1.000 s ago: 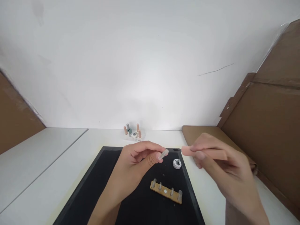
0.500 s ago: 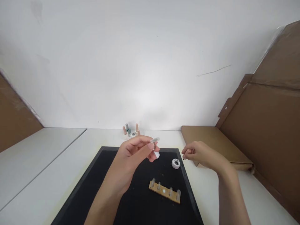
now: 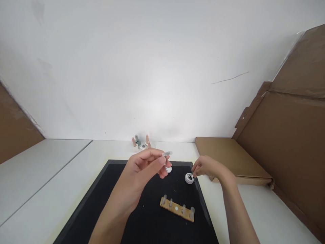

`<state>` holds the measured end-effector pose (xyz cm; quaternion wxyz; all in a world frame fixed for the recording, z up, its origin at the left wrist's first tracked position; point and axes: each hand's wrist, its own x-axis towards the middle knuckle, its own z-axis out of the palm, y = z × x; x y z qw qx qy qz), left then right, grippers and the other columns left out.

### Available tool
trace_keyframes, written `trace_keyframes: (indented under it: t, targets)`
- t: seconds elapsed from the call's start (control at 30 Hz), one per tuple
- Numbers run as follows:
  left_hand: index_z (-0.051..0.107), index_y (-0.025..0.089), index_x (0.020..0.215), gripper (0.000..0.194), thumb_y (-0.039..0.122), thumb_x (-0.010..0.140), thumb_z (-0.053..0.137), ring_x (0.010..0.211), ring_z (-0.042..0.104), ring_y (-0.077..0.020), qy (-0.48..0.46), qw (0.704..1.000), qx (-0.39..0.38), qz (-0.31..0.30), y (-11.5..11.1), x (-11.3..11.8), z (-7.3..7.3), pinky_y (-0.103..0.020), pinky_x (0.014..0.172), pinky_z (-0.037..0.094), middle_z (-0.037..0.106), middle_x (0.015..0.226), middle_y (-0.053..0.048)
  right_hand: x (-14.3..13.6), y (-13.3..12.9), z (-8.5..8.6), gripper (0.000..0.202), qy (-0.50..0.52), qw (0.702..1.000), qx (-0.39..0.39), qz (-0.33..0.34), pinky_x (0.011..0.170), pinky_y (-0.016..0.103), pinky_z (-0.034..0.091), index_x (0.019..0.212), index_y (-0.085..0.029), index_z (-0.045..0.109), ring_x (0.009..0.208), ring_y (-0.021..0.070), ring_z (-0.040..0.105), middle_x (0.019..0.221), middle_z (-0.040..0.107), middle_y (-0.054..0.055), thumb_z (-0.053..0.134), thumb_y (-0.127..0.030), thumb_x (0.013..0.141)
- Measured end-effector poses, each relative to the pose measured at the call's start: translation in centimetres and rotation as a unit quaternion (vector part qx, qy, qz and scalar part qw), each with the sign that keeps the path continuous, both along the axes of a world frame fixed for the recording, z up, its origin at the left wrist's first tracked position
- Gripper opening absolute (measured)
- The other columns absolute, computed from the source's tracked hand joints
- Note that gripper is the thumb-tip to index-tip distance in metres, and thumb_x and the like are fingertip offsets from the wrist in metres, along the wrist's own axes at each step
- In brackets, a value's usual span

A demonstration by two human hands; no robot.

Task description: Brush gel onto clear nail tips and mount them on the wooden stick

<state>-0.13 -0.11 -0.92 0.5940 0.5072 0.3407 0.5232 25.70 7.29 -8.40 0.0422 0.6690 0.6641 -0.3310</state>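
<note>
My left hand [image 3: 142,173] is closed, its thumb and fingers pinching a translucent nail tip [image 3: 167,153] above the black mat. At the mat's right edge, the closed fingers of my right hand [image 3: 207,166] are at the rim of a small round white jar [image 3: 189,178] with dark contents. Whatever they pinch is too small to name. A white lid [image 3: 169,169] lies partly hidden behind my left fingers. Nearer to me, a yellowish strip [image 3: 173,207] bears several upright translucent tips.
Several small bottles [image 3: 137,141] stand together near the wall at the back. A flat cardboard box [image 3: 228,156] lies at the right, beside a tall cardboard panel [image 3: 284,135]. The black mat [image 3: 106,196] covers the middle of the white table.
My right hand has moved left, bringing its fingers to the jar's rim. My left hand holds the nail tip in nearly the same place.
</note>
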Motion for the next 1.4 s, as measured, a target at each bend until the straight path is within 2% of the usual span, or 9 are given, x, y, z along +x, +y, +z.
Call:
trace_keyframes:
  t: [0.33, 0.6, 1.23, 1.4]
  targets:
    - [0.077, 0.021, 0.071, 0.011, 0.025, 0.081, 0.077, 0.059, 0.057, -0.0094, 0.011, 1.0, 0.005, -0.009, 0.1, -0.1, 0.0, -0.022, 0.063, 0.046, 0.071, 0.069, 0.001, -0.9, 0.6, -0.3, 0.025, -0.018, 1.0, -0.014, -0.003, 0.086, 0.04, 0.058, 0.115, -0.018, 0.065, 0.103, 0.0221, 0.066, 0.123, 0.066, 0.007, 0.063, -0.033, 0.095]
    - [0.077, 0.02, 0.069, 0.012, 0.025, 0.081, 0.076, 0.058, 0.056, -0.0099, 0.006, 1.0, 0.002, 0.01, -0.2, 0.1, 0.1, -0.022, 0.063, 0.046, 0.07, 0.068, 0.001, -1.4, 0.6, -0.2, 0.027, -0.026, 0.999, -0.019, -0.008, 0.087, 0.041, 0.058, 0.118, -0.018, 0.064, 0.104, 0.0226, 0.066, 0.125, 0.065, 0.008, 0.063, -0.032, 0.095]
    - [0.077, 0.02, 0.071, 0.012, 0.026, 0.08, 0.077, 0.059, 0.055, -0.0124, 0.018, 1.0, 0.01, 0.003, -0.1, 0.0, 0.2, -0.026, 0.063, 0.046, 0.07, 0.069, -0.001, -0.7, 0.9, -0.6, 0.026, -0.009, 1.0, -0.008, -0.009, 0.086, 0.041, 0.058, 0.116, -0.018, 0.065, 0.103, 0.0221, 0.066, 0.122, 0.066, 0.008, 0.063, -0.033, 0.095]
    - [0.077, 0.021, 0.071, 0.013, 0.025, 0.082, 0.075, 0.059, 0.055, -0.0107, 0.009, 1.0, 0.009, 0.015, -0.2, 0.1, 0.2, -0.024, 0.064, 0.046, 0.069, 0.069, 0.001, -0.2, 0.2, -0.1, 0.024, 0.021, 0.999, 0.029, 0.001, 0.083, 0.039, 0.058, 0.112, -0.017, 0.066, 0.096, 0.0198, 0.068, 0.116, 0.068, 0.007, 0.062, -0.033, 0.095]
